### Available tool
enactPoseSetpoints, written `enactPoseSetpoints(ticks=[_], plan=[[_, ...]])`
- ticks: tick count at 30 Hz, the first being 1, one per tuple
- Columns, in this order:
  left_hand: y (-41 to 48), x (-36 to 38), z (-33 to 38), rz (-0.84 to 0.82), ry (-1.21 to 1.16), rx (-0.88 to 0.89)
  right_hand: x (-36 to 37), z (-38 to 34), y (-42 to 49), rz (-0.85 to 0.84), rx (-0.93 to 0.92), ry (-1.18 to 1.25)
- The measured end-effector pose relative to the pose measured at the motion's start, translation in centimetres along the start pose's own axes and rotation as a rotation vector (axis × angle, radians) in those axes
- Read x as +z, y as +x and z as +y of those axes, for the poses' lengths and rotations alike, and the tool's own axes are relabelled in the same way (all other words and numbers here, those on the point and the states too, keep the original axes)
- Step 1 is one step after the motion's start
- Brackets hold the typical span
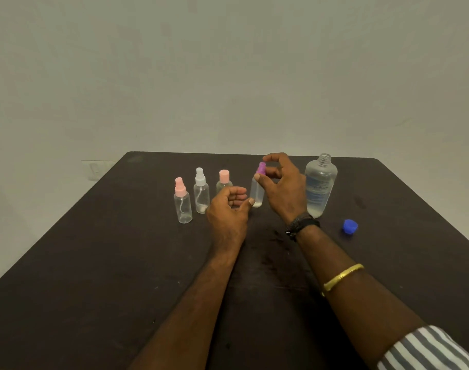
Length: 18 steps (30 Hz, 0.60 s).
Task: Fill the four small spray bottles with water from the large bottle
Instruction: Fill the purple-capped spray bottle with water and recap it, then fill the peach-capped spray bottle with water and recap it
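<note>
Right grip [281, 188] arches over the purple-capped spray bottle [256, 193], thumb against its neck and fingers curled round the purple spray cap [261, 168], grasping its top; left grip [228, 212] hangs released at the bottle's 7 o'clock, fingers loosely curled on nothing, thumb tip just beside the lower wall, contact unclear. That bottle is a slim cylinder of clear, smooth plastic, standing upright at about 12 o'clock on the matte, dark, scuffed desk [94, 263], long axis vertical, cap pointing up. At its 9 o'clock runs a row of three more clear, upright plastic cylinders: a pink-lidded spray bottle [224, 180], half hidden behind the left grip, a white-capped spray bottle [201, 193], and a pink-capped spray bottle [183, 206], the last two showing thin curved dip tubes inside. At its 3 o'clock, just beyond the right grip, stands the large bottle [320, 188], clear and round-shouldered with a pale blue label, its threaded neck uncapped and pointing up. A blue ridged bottle cap [350, 227] lies at the large bottle's 4 o'clock. On the right arm sit a black wristband [303, 224], a gold bangle [343, 276] and a grey-and-white striped sleeve [428, 348].
</note>
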State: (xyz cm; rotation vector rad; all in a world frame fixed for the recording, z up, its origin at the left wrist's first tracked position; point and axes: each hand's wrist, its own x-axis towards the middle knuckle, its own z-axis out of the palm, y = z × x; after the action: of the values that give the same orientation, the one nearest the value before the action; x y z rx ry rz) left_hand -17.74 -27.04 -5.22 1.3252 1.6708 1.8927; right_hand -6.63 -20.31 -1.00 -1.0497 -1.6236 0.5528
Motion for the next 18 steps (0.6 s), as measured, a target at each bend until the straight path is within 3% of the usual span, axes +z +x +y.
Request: enactPoseSetpoints(ticks=[18], plan=[[0.0,0.0,0.1,0.078,-0.012,0.003,1.5,1.3,0.0,-0.025,-0.024,-0.080]])
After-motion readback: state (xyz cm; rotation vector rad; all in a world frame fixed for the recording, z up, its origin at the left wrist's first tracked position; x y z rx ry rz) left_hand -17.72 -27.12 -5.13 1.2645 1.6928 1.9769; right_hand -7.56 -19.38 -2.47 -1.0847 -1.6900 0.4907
